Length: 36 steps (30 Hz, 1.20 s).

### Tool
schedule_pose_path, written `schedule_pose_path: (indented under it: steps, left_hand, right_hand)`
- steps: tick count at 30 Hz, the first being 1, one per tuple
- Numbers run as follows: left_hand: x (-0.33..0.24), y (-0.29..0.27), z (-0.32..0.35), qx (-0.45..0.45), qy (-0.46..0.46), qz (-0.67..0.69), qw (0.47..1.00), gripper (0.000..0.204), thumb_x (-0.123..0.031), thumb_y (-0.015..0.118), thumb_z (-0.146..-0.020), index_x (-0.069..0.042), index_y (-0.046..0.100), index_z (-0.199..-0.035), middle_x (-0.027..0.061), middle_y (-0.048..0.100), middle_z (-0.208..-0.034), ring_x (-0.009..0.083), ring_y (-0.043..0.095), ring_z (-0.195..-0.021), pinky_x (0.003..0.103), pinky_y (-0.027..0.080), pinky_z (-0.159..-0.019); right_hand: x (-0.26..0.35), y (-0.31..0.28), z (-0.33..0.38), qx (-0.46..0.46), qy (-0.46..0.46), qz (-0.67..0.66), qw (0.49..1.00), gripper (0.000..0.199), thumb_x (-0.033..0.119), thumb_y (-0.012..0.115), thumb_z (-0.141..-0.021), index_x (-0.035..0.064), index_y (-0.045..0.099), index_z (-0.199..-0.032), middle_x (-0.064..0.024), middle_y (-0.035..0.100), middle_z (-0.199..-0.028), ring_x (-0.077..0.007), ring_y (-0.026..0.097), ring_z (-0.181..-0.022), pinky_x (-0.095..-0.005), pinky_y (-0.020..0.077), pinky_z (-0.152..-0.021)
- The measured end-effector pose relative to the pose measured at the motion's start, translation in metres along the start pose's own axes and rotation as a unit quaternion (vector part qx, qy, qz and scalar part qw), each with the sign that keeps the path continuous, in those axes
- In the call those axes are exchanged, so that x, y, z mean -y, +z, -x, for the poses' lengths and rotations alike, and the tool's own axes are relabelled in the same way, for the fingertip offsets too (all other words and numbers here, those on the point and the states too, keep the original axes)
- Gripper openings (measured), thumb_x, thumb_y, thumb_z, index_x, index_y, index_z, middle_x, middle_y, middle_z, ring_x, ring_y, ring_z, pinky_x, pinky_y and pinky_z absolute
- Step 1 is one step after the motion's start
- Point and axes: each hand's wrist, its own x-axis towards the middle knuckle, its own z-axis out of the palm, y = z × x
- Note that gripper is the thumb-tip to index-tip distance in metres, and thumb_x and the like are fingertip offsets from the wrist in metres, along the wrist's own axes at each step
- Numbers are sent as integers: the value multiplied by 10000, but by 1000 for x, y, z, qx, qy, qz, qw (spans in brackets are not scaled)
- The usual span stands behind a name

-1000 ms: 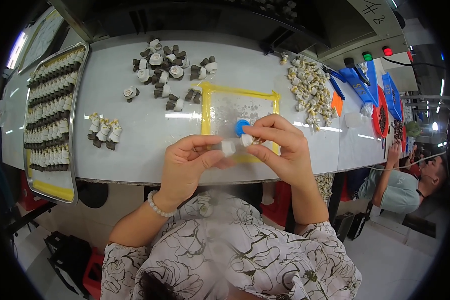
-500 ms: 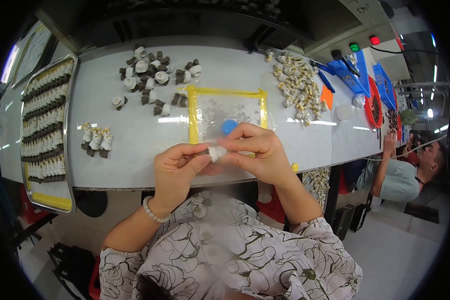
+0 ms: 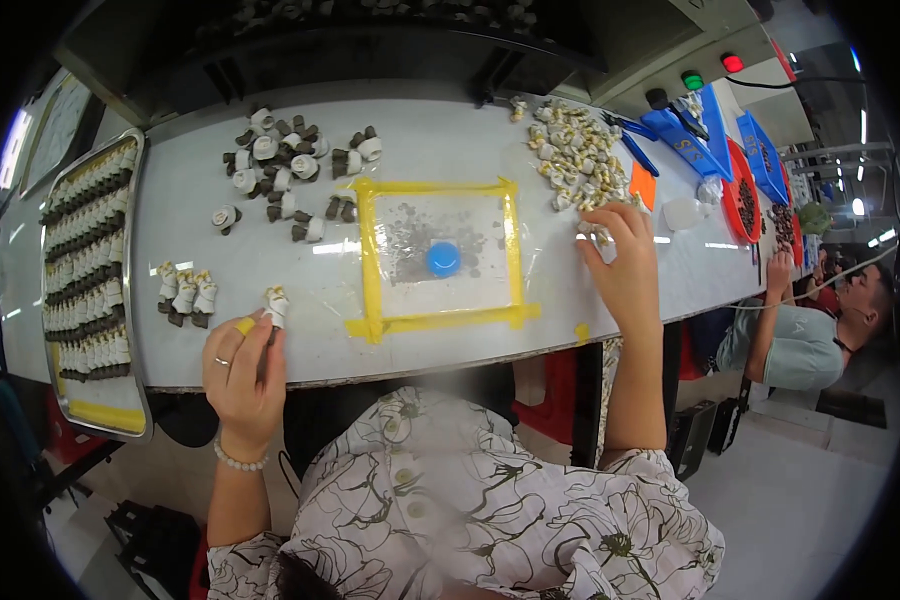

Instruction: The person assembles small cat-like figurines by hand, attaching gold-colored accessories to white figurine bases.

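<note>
My left hand [image 3: 242,372], at the table's front left, pinches a small figurine [image 3: 277,298] with a white body, yellowish top and dark legs. Just left of it sit 3 similar figurines [image 3: 183,296]. Far to the right, my right hand [image 3: 625,262] has its thumb and fingers closed on a small white-and-yellow piece [image 3: 596,232], partly hidden by the fingers. That hand is at the near end of a heap of such pieces [image 3: 575,150]. Between the hands, a blue round cap [image 3: 443,259] rests on a wet-spotted clear sheet [image 3: 400,292] framed in yellow tape.
A metal tray [image 3: 105,418] with rows of figurines stands at the left. White-and-dark bodies [image 3: 281,165] lie scattered at the back left. Blue-handled pliers [image 3: 638,152], an orange card [image 3: 643,186], blue bins [image 3: 715,155] and a red bowl [image 3: 735,205] are at right, near a co-worker [image 3: 790,345].
My hands have parted from the middle. The left carried the figurine leftward beside the other 3; the right moved to the heap of pieces. The blue cap now shows fully.
</note>
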Motion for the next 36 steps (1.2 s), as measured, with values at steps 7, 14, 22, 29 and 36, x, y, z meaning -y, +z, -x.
schedule_pose_path:
  steps: [7,14,22,29,36]
  left_hand:
    - [3,-11,-10,-38,-5,-168,985,273,30,719,-681,0,647,-943,135,551,-982,281,521,-883,363,454,-735]
    - [-15,23,-69,91,-10,-57,994,376,-50,708,-708,-14,596,-1065,143,511,-995,285,515,-866,373,450,-728]
    - [-8,33,-75,135,-37,-73,987,287,-50,692,-709,-2,571,-965,134,517,-960,302,523,-874,379,458,-739]
    - [-27,30,-55,152,-257,322,899,241,43,691,-732,17,536,-915,121,598,-948,188,622,-886,274,528,-758]
    - [-47,43,-38,125,-335,609,708,258,109,657,-770,63,541,-997,122,599,-1025,148,614,-924,255,541,-805]
  right_hand:
    - [-12,7,2,-22,-12,64,998,182,8,665,-686,29,616,-861,-103,597,-896,-296,538,-858,-380,443,-743]
    - [38,-10,-4,187,-7,-81,979,101,71,647,-659,23,608,-739,-90,588,-716,-264,542,-727,-355,451,-670]
    - [42,7,-7,210,-62,-80,972,140,104,681,-731,24,661,-843,-88,590,-753,-232,564,-740,-326,472,-660]
    - [30,11,5,184,6,-196,963,252,44,710,-713,41,673,-961,-84,606,-860,-213,597,-770,-296,486,-689]
    - [43,20,1,105,-74,-132,983,205,44,676,-693,52,670,-898,-93,620,-828,-262,605,-743,-344,507,-651]
